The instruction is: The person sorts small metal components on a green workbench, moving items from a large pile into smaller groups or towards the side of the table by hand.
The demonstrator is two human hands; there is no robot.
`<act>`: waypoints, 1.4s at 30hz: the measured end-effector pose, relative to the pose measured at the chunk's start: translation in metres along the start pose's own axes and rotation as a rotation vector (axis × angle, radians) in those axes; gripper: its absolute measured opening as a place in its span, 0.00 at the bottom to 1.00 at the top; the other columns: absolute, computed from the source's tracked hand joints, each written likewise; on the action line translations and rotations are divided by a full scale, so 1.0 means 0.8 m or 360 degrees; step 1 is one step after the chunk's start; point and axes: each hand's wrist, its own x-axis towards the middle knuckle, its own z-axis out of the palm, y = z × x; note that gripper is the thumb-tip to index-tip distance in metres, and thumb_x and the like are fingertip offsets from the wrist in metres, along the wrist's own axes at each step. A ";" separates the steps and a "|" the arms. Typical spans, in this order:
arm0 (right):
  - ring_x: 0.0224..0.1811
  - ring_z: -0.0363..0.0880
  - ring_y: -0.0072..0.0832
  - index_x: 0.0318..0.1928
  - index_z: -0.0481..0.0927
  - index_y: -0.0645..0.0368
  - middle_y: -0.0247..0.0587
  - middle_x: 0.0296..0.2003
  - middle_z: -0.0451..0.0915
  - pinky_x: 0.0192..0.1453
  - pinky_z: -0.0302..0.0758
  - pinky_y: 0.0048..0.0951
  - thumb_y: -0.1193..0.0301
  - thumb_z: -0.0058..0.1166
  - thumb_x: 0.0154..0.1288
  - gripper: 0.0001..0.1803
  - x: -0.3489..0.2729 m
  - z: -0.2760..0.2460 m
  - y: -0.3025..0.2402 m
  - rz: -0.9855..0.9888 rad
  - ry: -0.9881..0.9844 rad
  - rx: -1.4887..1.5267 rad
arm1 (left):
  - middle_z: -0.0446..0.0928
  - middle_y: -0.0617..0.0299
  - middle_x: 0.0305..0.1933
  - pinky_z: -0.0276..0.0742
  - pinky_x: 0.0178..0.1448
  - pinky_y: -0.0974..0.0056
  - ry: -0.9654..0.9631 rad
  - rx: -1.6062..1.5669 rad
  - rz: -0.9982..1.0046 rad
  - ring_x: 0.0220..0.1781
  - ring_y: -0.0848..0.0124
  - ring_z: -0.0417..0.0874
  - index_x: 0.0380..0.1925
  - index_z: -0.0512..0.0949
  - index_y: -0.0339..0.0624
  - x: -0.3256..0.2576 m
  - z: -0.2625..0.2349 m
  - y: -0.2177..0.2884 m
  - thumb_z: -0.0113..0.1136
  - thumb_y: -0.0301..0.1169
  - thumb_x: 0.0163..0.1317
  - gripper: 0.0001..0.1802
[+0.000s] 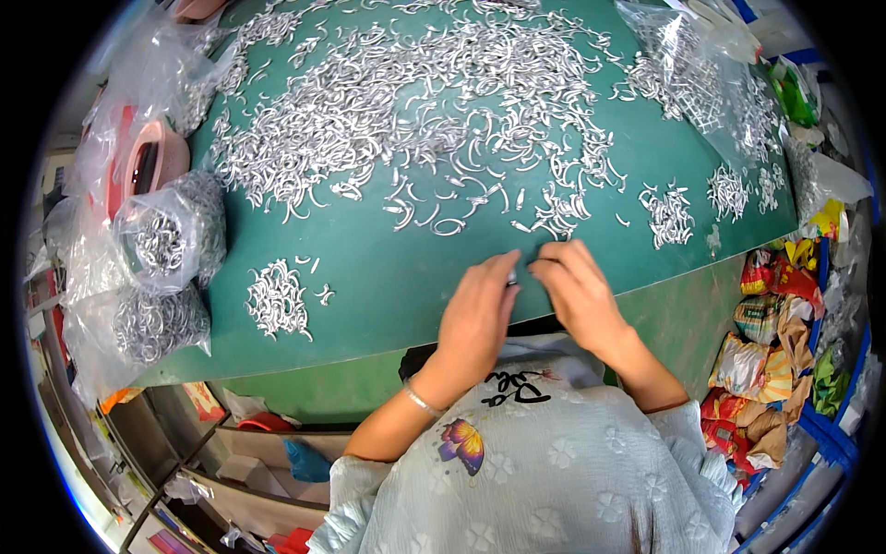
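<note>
A small metal piece (511,276) sits pinched between the fingertips of the left hand (478,319) and right hand (576,294) at the green table's (388,286) near edge, below a wide scatter of silver hooks (415,111), with bagged hooks (171,235) at left.

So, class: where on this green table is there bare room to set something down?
Bare green mat lies between the small pile of silver hooks and the left hand, below the big heap. Another patch sits right of the right hand. The far half and left-edge bags are crowded.
</note>
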 end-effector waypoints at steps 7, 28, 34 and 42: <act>0.41 0.73 0.42 0.39 0.80 0.62 0.45 0.39 0.77 0.46 0.70 0.38 0.81 0.63 0.53 0.11 0.000 -0.057 0.037 0.0230 0.0501 -0.0579 | 0.74 0.51 0.56 0.72 0.55 0.55 -0.0049 0.0156 0.0271 0.53 0.54 0.76 0.56 0.73 0.39 0.050 0.045 0.023 0.64 0.21 0.56 0.25; 0.43 0.72 0.37 0.41 0.84 0.58 0.35 0.42 0.77 0.47 0.63 0.37 0.74 0.63 0.57 0.10 0.032 -0.038 0.018 0.0237 0.0402 -0.0192 | 0.74 0.57 0.48 0.65 0.47 0.57 -0.0111 0.0364 0.0216 0.46 0.59 0.74 0.47 0.78 0.40 0.045 0.010 0.015 0.64 0.22 0.56 0.17; 0.44 0.71 0.36 0.39 0.82 0.56 0.35 0.42 0.77 0.48 0.61 0.37 0.76 0.62 0.56 0.09 0.058 -0.037 0.027 0.0286 0.0209 -0.0524 | 0.75 0.58 0.42 0.67 0.44 0.59 -0.0147 0.0341 0.0128 0.42 0.60 0.75 0.40 0.79 0.39 0.031 0.002 0.008 0.65 0.20 0.55 0.12; 0.46 0.71 0.36 0.39 0.81 0.56 0.36 0.43 0.77 0.47 0.62 0.36 0.76 0.63 0.56 0.09 0.043 -0.045 0.025 0.0311 0.0330 -0.0476 | 0.75 0.58 0.39 0.68 0.42 0.59 -0.0008 0.0286 0.0103 0.39 0.59 0.75 0.39 0.79 0.39 0.023 0.003 0.007 0.65 0.20 0.56 0.11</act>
